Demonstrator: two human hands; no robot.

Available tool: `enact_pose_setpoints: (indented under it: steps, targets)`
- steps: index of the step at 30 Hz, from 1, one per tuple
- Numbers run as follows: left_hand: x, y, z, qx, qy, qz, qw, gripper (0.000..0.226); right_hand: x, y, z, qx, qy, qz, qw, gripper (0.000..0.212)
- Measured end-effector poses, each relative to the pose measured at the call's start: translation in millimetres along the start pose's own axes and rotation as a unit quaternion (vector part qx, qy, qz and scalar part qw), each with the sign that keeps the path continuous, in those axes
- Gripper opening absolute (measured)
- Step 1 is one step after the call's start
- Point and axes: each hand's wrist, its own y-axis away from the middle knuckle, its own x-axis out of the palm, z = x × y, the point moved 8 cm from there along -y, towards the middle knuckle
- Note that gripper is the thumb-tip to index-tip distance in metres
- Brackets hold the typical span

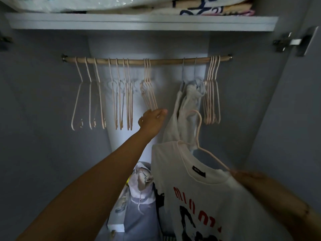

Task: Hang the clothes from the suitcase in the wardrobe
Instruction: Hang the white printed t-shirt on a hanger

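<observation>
A wooden rail [165, 61] crosses the wardrobe with several empty pink hangers on it. My left hand [152, 120] reaches up to the lower end of a cluster of pink hangers [149, 94] near the rail's middle, fingers touching them. My right hand [243, 176] grips the shoulder of a pink hanger [198, 129] carrying a white T-shirt [205, 197] with red and black print, held below the rail. A pale garment [187, 108] hangs on the rail at the right.
A white shelf [139, 21] above the rail carries folded bedding. More empty hangers [212, 94] hang at the rail's right end. A grey hooded garment [140, 197] lies low in the wardrobe. A door hinge [284, 42] sits at the upper right.
</observation>
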Motion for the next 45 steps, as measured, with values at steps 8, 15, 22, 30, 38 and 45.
enact_pose_setpoints:
  steps: [8,15,22,30,38,45]
  targets:
    - [8,-5,26,-0.038,-0.03,0.044,0.998,0.049,21,-15,9,0.016,-0.063,-0.038,0.997,0.024]
    - [-19,-4,46,-0.041,0.071,0.026,0.996,0.047,66,-27,39,0.012,-0.099,0.019,0.995,0.03]
    - [-33,-8,53,-0.035,0.09,-0.001,0.995,0.051,90,-63,102,-0.029,-0.099,-0.02,0.994,0.027]
    - [-19,-20,56,-0.047,0.12,0.045,0.991,0.058,96,-114,159,-0.073,-0.058,-0.069,0.993,0.045]
    - [-42,-31,8,0.056,0.127,-0.033,0.99,0.044,96,-118,147,-0.086,-0.067,-0.111,0.988,0.036]
    - [-4,-38,-19,-0.021,0.265,0.115,0.957,0.035,129,-125,129,-0.142,-0.064,-0.116,0.981,0.041]
